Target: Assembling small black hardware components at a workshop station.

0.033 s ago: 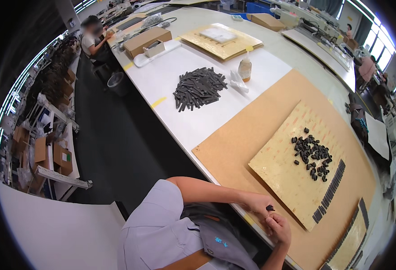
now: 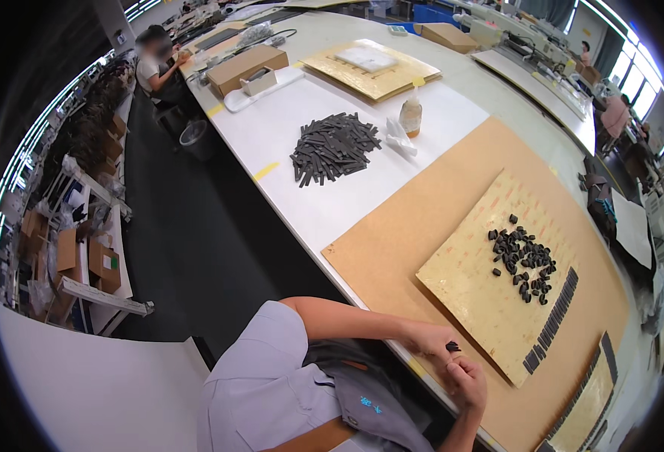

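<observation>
Your hands looking unchanged from the earlier frame, short, thin black strips [image 2: 452, 347] pinched in the fingers of your left hand [image 2: 428, 339], tips protruding just above your right hand [image 2: 468, 379], its fingers curled, their grip hidden

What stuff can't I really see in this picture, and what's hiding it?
All in the head view:
1. Black piece at the left hand and right hand: fingers cover part, hiding its full shape.
2. Pile of black strips: top ones hide those underneath.
3. Lower-right yellow board: the picture's bottom edge cuts it off.
4. Curled black pieces: too small to tell whether their ends join.
</observation>
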A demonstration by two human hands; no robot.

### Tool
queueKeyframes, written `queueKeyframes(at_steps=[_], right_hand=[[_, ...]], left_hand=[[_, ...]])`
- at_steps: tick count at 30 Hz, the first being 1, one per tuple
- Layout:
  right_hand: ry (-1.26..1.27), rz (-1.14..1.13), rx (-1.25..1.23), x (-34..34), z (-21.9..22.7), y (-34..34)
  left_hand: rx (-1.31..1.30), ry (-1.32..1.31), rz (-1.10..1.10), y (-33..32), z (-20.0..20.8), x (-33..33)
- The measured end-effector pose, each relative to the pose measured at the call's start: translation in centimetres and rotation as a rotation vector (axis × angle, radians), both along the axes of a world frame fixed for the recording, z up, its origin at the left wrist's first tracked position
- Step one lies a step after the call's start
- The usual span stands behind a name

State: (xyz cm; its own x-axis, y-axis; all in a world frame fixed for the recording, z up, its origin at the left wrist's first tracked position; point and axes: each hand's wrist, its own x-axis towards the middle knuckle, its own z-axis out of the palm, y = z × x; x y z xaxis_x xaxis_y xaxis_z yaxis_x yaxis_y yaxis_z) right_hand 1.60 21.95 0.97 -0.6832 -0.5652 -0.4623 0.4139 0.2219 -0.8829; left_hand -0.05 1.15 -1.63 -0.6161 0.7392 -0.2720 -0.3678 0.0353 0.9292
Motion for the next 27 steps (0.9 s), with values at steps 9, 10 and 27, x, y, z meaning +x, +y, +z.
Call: queueKeyframes(at_steps=[9,10,27], right_hand=[[0.641,-0.386,0.226,-5.3,0.7,-1.0],[0.722,-0.451,0.312,-6.8,1.8,-1.9],[0.267,-0.47,-0.081,0.2,1.0,-5.2]], left_hand=[[0.313,-0.3,0.299,0.0,-0.4,1.1],[0.346,-0.319,0.347,0.1,-0.5,1.3],[0.419,-0.059,0.575,2.9,1.0,1.6]])
